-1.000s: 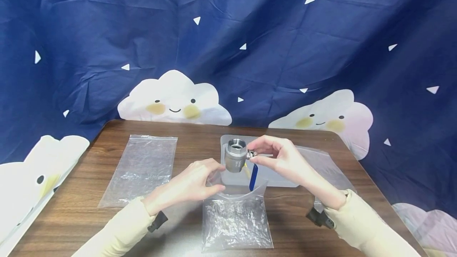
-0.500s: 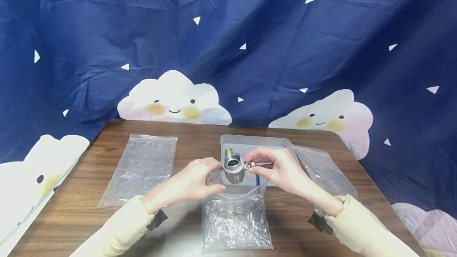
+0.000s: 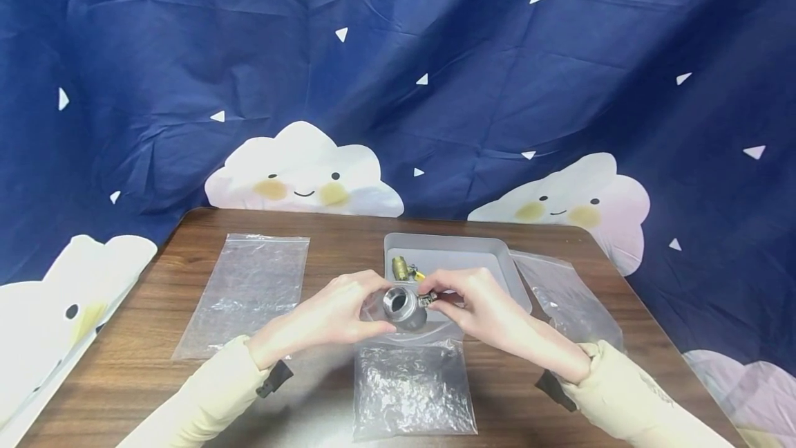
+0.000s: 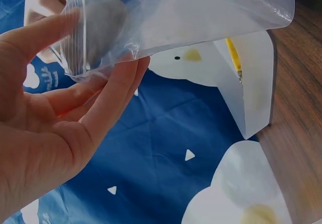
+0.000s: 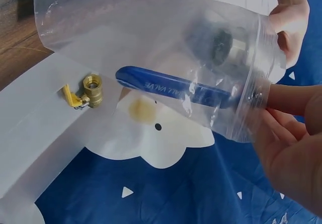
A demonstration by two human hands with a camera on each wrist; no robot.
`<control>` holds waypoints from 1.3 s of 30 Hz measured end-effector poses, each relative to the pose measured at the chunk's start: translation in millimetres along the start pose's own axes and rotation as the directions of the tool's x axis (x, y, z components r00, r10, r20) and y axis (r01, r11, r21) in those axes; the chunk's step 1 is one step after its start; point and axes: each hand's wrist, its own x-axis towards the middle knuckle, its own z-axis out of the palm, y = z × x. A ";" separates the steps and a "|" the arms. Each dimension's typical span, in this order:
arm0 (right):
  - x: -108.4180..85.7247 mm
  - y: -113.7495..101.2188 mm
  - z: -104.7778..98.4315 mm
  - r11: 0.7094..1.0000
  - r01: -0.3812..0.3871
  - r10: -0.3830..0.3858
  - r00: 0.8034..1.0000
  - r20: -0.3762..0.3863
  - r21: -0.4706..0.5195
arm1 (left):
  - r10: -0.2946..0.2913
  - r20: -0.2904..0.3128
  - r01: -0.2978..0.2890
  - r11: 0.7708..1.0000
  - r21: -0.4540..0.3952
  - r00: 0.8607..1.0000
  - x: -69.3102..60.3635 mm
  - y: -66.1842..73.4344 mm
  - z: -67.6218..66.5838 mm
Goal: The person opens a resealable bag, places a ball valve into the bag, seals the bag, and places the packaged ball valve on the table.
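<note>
A clear zip-lock bag (image 3: 413, 389) is held by its mouth in my left hand (image 3: 338, 306), thumb on one side and fingers on the other in the left wrist view. My right hand (image 3: 481, 303) pinches a steel ball valve (image 3: 404, 306) near its stem, at the bag's mouth. Through the plastic, the right wrist view shows the valve's blue lever handle (image 5: 173, 87) lying inside the bag. The valve's threaded opening faces up in the head view. The right fingertips are partly behind plastic.
Behind the hands stands a translucent tray (image 3: 519, 282) with a small brass valve (image 3: 400, 269) that has a yellow handle. One flat zip-lock bag (image 3: 249, 296) lies on the wooden table at left, another plastic bag (image 3: 569, 296) at right. A blue curtain (image 3: 398, 54) hangs behind.
My right hand has lowered the steel ball valve into the bag's mouth, toward me and slightly left. The brass valve in the tray has come into view. The left hand has stayed nearly still.
</note>
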 end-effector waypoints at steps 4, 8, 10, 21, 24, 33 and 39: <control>1.6 -1.5 1.1 0.998 0.038 -0.038 0.999 0.007 -0.055 | 0.012 0.004 -0.012 1.000 -0.005 1.000 1.2 1.4 -0.5; 2.3 -1.5 4.6 0.993 0.068 -0.067 0.998 0.014 -0.099 | 0.030 0.005 -0.030 1.000 0.004 1.000 1.7 1.8 -0.5; 2.6 -2.1 6.6 0.990 0.074 -0.071 0.997 0.025 -0.118 | 0.032 0.009 -0.032 0.999 0.011 0.999 1.8 2.2 -0.3; 8.0 -9.8 13.3 0.962 0.084 -0.060 0.993 0.097 -0.262 | -0.022 0.056 0.022 1.000 0.004 0.998 3.7 8.9 -3.3; 9.5 -10.9 14.8 0.958 0.083 -0.054 0.992 0.112 -0.274 | -0.023 0.066 0.023 1.000 0.009 0.998 3.9 9.6 -3.6; 15.2 -15.5 16.3 0.957 0.061 -0.008 0.983 0.185 -0.283 | -0.034 0.079 0.033 0.999 0.018 0.996 3.2 10.9 -2.5; 16.5 -18.0 17.1 0.959 0.052 0.006 0.979 0.206 -0.277 | -0.041 0.070 0.040 0.999 0.013 0.997 3.1 13.5 -2.6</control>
